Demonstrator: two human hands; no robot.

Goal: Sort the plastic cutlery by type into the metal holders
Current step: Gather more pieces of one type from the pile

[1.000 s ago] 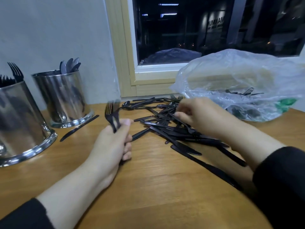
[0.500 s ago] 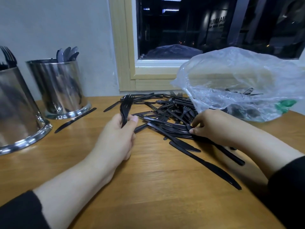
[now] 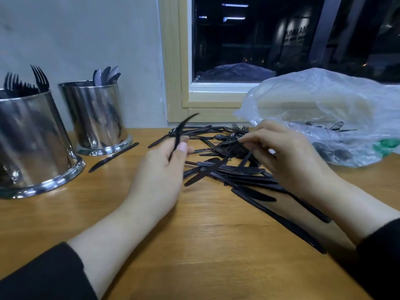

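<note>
A heap of black plastic cutlery (image 3: 238,172) lies on the wooden table (image 3: 194,245) below the window. My left hand (image 3: 160,176) grips black forks (image 3: 180,132) that stick up edge-on from its fingers. My right hand (image 3: 287,156) reaches into the heap and pinches a black fork (image 3: 234,148) with thumb and fingertips. Two metal holders stand at the left: the near holder (image 3: 32,144) has forks in it, the far holder (image 3: 97,118) has spoons.
A loose black knife (image 3: 112,156) lies in front of the far holder. A clear plastic bag (image 3: 329,118) with more cutlery inside sits at the right, against the window frame (image 3: 173,61). Long knives (image 3: 281,217) stretch towards the table's near right edge.
My right hand has moved from the heap's near side up to its middle and now pinches a fork there. The left hand has turned its forks edge-on.
</note>
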